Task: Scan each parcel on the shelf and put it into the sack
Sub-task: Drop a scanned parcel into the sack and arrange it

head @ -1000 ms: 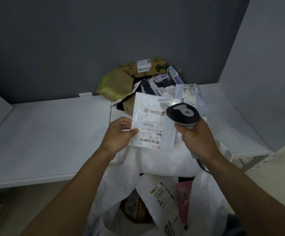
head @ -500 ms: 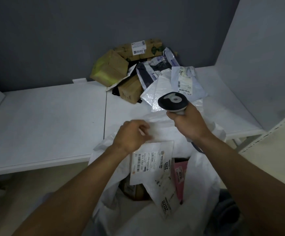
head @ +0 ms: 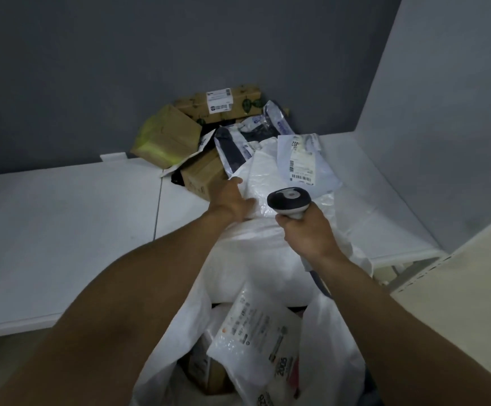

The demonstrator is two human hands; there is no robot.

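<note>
Right now, on the shelf (head: 62,215), the left hand (head: 232,197) is lying on the white parcel (head: 261,177). Its fingers (head: 237,181) are lying fairly flat, not wrapping round it yet, w/ a small box (head: 200,177) sitting just beside. Further right, the right hand (head: 308,232) is gripping the scanner (head: 289,199). Risk: a labelled grey mailer (head: 305,159) is resting on that parcel, so a quick pull could be dragging it along, unscanned, into the sack (head: 335,332) gaping below.
</note>
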